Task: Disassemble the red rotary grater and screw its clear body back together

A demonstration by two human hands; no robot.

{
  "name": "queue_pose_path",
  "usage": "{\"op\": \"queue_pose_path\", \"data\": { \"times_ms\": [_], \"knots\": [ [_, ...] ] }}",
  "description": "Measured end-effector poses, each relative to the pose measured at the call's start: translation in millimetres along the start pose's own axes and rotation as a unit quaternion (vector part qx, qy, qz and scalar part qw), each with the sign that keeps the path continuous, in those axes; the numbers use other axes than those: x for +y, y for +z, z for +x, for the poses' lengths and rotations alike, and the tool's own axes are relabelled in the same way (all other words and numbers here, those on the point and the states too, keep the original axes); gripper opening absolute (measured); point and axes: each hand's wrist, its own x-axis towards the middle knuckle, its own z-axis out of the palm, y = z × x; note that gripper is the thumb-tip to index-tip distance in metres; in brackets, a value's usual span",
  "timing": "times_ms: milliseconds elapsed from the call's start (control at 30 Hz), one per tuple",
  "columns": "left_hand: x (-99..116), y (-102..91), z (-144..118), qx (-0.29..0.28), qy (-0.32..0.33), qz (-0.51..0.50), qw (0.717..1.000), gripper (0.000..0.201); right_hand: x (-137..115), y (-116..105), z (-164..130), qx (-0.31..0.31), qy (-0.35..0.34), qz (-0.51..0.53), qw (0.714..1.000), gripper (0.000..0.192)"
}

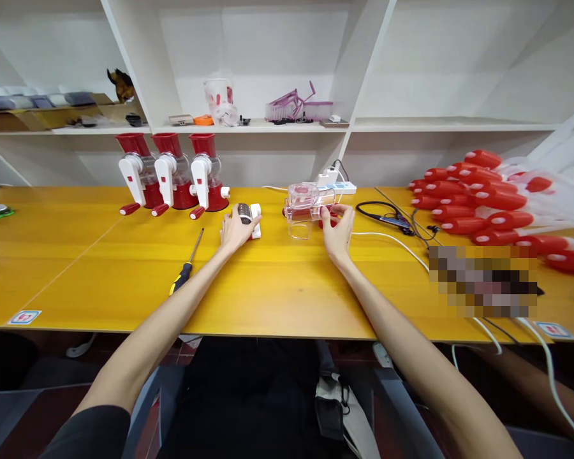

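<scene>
My left hand (236,231) rests on a metal grater drum with a white end (249,215) that lies on the yellow table (277,287). My right hand (337,231) grips the right side of a clear plastic grater housing (303,207), with a red part showing under the fingers. Both arms reach forward over the table. A screwdriver with a black and yellow handle (186,264) lies to the left of my left forearm.
Three assembled red and white crank graters (172,173) stand in a row at the back left. A heap of red-capped parts (492,197) fills the right. A white power strip (339,185), black cables (392,217) and white cables lie behind and right. Shelves rise behind.
</scene>
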Motion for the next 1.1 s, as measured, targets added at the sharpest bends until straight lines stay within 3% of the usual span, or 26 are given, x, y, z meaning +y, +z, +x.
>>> {"op": "queue_pose_path", "data": {
  "times_ms": [167,567,1100],
  "knots": [
    [5,12.0,1,0.015,0.013,-0.008,1.000,0.073,3,0,1,-0.024,-0.010,0.004,1.000,0.072],
    [35,50.4,-4,0.017,0.037,-0.042,0.998,0.075,3,0,4,-0.055,-0.006,0.004,0.998,0.068],
    [25,61.5,5,-0.015,0.096,-0.100,0.990,0.083,13,7,8,-0.096,-0.046,0.090,0.990,0.069]
  ]
}}
